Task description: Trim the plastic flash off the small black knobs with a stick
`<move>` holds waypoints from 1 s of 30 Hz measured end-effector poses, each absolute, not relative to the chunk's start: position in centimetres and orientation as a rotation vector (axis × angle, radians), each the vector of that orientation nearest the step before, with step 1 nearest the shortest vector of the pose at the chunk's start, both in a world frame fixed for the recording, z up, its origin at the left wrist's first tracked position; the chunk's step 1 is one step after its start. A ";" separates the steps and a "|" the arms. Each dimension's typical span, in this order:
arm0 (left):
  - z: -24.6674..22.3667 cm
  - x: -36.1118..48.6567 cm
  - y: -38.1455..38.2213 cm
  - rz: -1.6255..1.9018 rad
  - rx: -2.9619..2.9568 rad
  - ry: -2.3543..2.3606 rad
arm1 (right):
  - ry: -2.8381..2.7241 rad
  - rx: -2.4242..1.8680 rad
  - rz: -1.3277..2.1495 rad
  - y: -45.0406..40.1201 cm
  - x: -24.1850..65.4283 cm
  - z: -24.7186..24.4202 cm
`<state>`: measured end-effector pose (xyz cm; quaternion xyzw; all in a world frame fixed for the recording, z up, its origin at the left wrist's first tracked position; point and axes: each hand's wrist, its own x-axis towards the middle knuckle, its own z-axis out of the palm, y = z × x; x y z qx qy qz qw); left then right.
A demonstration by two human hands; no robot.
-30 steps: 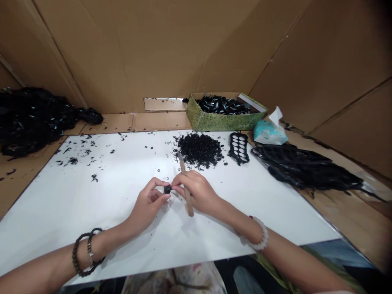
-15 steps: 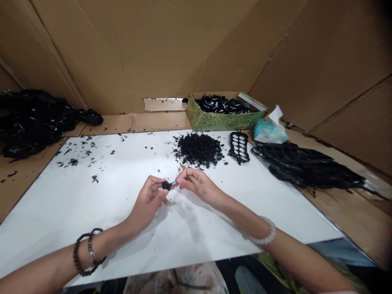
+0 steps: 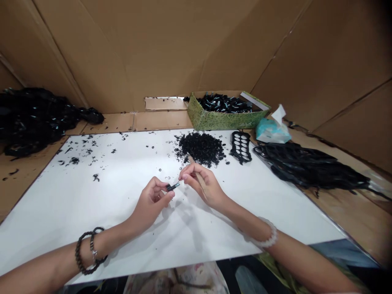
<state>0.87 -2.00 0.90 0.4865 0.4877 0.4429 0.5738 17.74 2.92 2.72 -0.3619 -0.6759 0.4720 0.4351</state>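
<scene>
A small black part with a pale tip is pinched between the thumb and fingers of the left hand, just above the middle of a white board. It points toward the right hand, and the right fingertips are just beside its pale tip; whether they touch it is too small to tell. The right hand is curled, pinching a thin wooden stick whose upper end tilts toward a pile of small black rings. Both forearms reach in from the lower corners and angle inward, with the wrists low and the hands raised close together over the board.

There are two bracelets: a dark beaded cord on the left wrist and a white beaded strand on the right. Black scraps are scattered across the board's far left. Past its far edge stands one green patterned box, filled with black parts. To the right are one black frame with oval holes, lying on the board's corner, and one tissue pack. Two tangled black heaps lie on the cardboard, one at the left and one at the right. Cardboard walls enclose the space on the far side and the right.
</scene>
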 end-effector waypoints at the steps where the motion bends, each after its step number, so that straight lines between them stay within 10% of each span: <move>1: 0.9 0.9 -2.0 1.030 1.146 1.138 | -1.648 -0.924 1.205 3.0 17.8 2.8; 30: 0.8 0.9 -2.1 1.077 1.169 1.173 | -2.462 -0.593 -0.064 3.5 18.8 2.9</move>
